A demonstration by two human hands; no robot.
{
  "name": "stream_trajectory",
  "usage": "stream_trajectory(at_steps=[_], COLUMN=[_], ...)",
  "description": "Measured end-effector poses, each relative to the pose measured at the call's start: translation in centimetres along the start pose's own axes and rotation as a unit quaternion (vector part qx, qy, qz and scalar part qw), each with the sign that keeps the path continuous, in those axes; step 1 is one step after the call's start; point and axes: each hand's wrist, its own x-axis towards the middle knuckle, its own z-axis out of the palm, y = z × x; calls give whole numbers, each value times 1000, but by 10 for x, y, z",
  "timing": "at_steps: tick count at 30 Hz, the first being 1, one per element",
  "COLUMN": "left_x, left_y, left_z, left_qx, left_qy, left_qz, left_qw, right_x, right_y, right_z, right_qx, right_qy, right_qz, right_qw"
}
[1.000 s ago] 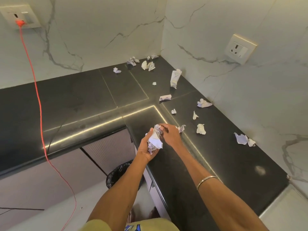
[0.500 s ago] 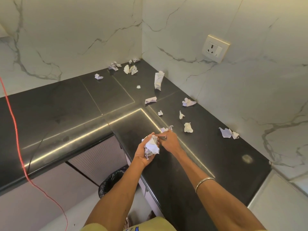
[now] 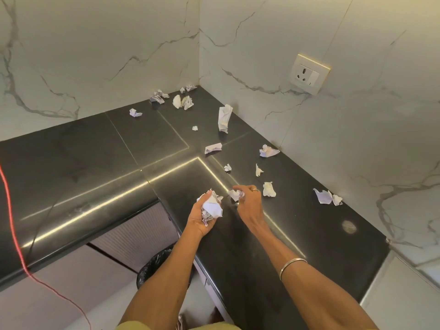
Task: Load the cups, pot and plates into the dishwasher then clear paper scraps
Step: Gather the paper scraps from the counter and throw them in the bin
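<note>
Black counter (image 3: 297, 234): two hands (image 3: 202, 216) gripping scraps (image 3: 212, 206).

A black polished table (image 3: 78, 167) runs in an L along two white marble-veined walls (image 3: 100, 48) that meet in a corner. Thin pale seams cross its surface, and strips of light glint along them. A cream wall socket (image 3: 309, 76) with a switch sits on the right-hand wall, above the table. A thin red cable (image 3: 14, 225) hangs down at the left edge, crossing the table's front and trailing to the pale floor (image 3: 78, 303). Under the table's inner corner is a ribbed grey cabinet front (image 3: 135, 232), and below it stands a bin lined with a black bag (image 3: 154, 265). A dull round smudge (image 3: 348, 226) marks the table near its right end.
</note>
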Motion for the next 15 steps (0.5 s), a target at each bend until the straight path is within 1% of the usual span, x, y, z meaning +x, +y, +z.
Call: stream_trajectory(at_steps=[2,4,6,9,13,15], left_x=[2,4,4,5,0,-3], left_y=[0,-1,-1,1,2,2], left_z=[-2,-2,-1,-3,-1,-2], left_qx=[14,35,41,25,9,1], left_qy=[-2,-9,-7,15,12,14], left_qz=[-8,-11,-10,1,5,7], left_qw=[1000,999,999,1000,1000,1000], right_x=[2,3,2,-3,-1,4], right_y=[-1,2,6,9,8,9], right_z=[2,8,14,19,19,17], right_qx=[-48,-98,-103,-48,27,23], right_qy=[-30,-67,-95,-71,-12,-26], right_qz=[6,-8,1,8,89,119], right_qw=[998,993,990,996,996,992])
